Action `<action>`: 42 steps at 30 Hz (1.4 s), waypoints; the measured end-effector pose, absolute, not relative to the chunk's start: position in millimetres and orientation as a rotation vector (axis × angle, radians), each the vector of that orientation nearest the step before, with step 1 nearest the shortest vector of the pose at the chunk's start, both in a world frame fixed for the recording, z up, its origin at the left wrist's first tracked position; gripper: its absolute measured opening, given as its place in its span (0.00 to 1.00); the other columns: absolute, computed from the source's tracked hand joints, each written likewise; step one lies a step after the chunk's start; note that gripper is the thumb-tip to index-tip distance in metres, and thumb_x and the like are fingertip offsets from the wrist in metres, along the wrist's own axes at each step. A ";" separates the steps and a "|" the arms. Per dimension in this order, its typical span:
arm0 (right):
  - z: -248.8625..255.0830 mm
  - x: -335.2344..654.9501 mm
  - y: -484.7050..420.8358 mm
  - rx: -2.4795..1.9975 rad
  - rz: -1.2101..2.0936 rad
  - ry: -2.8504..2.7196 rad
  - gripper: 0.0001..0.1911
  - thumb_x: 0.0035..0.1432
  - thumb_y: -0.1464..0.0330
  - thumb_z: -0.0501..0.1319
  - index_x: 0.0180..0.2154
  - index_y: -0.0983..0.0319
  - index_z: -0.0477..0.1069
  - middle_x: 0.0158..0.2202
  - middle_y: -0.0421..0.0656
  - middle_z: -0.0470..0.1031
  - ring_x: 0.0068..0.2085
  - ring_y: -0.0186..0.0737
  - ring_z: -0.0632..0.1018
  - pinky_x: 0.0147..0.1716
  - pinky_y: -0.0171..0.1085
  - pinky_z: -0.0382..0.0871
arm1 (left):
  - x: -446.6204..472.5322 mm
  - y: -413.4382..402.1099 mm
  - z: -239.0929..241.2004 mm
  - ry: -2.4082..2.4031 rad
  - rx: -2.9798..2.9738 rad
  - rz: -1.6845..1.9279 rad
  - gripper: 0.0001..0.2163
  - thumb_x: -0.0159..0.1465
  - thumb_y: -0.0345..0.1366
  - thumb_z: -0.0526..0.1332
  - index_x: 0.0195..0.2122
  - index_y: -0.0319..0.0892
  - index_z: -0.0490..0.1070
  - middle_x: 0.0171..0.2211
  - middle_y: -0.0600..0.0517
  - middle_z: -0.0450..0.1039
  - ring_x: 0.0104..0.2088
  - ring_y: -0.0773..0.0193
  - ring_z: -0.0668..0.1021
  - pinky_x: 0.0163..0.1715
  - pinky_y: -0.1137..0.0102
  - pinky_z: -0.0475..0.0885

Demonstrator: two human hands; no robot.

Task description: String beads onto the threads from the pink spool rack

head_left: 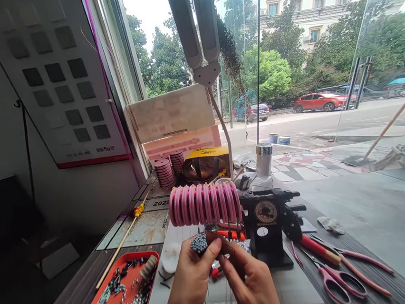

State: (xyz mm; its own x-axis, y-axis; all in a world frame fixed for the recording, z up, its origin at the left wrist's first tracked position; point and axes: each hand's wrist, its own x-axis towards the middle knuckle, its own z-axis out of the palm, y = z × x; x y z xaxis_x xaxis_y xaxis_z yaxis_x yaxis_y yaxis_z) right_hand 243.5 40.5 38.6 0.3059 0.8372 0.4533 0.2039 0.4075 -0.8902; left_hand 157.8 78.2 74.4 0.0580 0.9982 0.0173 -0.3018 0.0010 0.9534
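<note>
In the head view, my left hand (194, 270) is closed around a bundle of thin grey-blue pieces (199, 243), whose round ends face me. My right hand (249, 276) is closed too, its fingertips pinched against those of the left; what lies between them is hidden. Just above both hands, a row of pink spools (204, 204) sits side by side on the shaft of a black winding machine (267, 239) with a round dial. Fine wires hang below the spools. An orange-red item (228, 234) lies partly hidden behind my fingers.
A red tray (152, 285) of small metal parts is at the front left, beside a wooden stick (117, 253). Scissors (340, 287) and pliers (366, 270) lie on the right. Stacked pink spools (164, 173), a yellow-topped bag (206, 164) and a silver-lidded jar (263, 159) stand behind.
</note>
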 end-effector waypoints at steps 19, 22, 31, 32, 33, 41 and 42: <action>34.1 240.1 41.3 -1.205 0.469 -1.188 0.17 0.57 0.58 0.52 0.29 0.62 0.72 0.17 0.37 0.65 0.21 0.34 0.68 0.32 0.33 0.69 | 156.0 82.1 73.4 0.902 1.064 1.165 0.08 0.45 0.32 0.69 0.28 0.37 0.76 0.21 0.52 0.76 0.27 0.64 0.77 0.29 0.73 0.71; 32.8 238.4 42.5 -1.221 0.506 -1.192 0.15 0.57 0.59 0.52 0.28 0.62 0.70 0.17 0.37 0.63 0.23 0.35 0.69 0.30 0.32 0.67 | 157.9 84.1 76.1 0.878 1.031 1.167 0.09 0.44 0.33 0.69 0.27 0.37 0.76 0.25 0.50 0.78 0.30 0.61 0.78 0.32 0.70 0.72; 33.0 237.6 42.5 -1.261 0.517 -1.229 0.16 0.57 0.59 0.51 0.29 0.63 0.68 0.22 0.40 0.71 0.23 0.33 0.68 0.25 0.31 0.59 | 165.7 83.9 83.8 0.965 0.916 1.284 0.13 0.41 0.39 0.71 0.23 0.36 0.73 0.18 0.54 0.74 0.19 0.71 0.73 0.19 0.78 0.67; 33.0 237.8 42.4 -1.263 0.522 -1.229 0.16 0.57 0.58 0.51 0.29 0.63 0.68 0.22 0.40 0.70 0.24 0.34 0.68 0.25 0.31 0.59 | 165.7 84.0 83.2 0.964 0.913 1.283 0.13 0.41 0.40 0.71 0.23 0.37 0.73 0.16 0.56 0.73 0.17 0.73 0.70 0.17 0.79 0.65; 32.9 238.0 42.4 -1.263 0.526 -1.230 0.16 0.57 0.58 0.51 0.29 0.63 0.67 0.22 0.40 0.70 0.24 0.34 0.68 0.25 0.31 0.59 | 165.6 84.0 82.4 0.959 0.901 1.277 0.13 0.41 0.40 0.71 0.24 0.37 0.74 0.15 0.57 0.71 0.16 0.75 0.68 0.15 0.80 0.62; 30.8 239.5 42.6 -1.257 0.575 -1.251 0.16 0.58 0.58 0.50 0.30 0.63 0.67 0.23 0.40 0.70 0.25 0.35 0.68 0.26 0.32 0.59 | 163.0 82.7 80.9 0.968 0.758 1.316 0.16 0.35 0.40 0.73 0.23 0.39 0.73 0.17 0.58 0.73 0.17 0.75 0.70 0.16 0.81 0.64; 31.1 239.5 42.4 -1.261 0.581 -1.252 0.16 0.58 0.57 0.50 0.30 0.63 0.67 0.23 0.40 0.69 0.25 0.35 0.68 0.27 0.32 0.58 | 162.8 82.4 81.5 0.961 0.793 1.311 0.15 0.37 0.39 0.72 0.23 0.39 0.73 0.16 0.58 0.72 0.18 0.74 0.70 0.17 0.81 0.65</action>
State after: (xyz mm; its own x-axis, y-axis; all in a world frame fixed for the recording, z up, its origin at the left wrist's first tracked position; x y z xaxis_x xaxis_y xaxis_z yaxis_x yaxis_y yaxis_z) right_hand 239.5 42.4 31.1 0.2947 0.8815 0.3689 0.2880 0.2862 -0.9139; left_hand 162.8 82.4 81.5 0.0015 0.9923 -0.1235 -0.4165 0.1129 0.9021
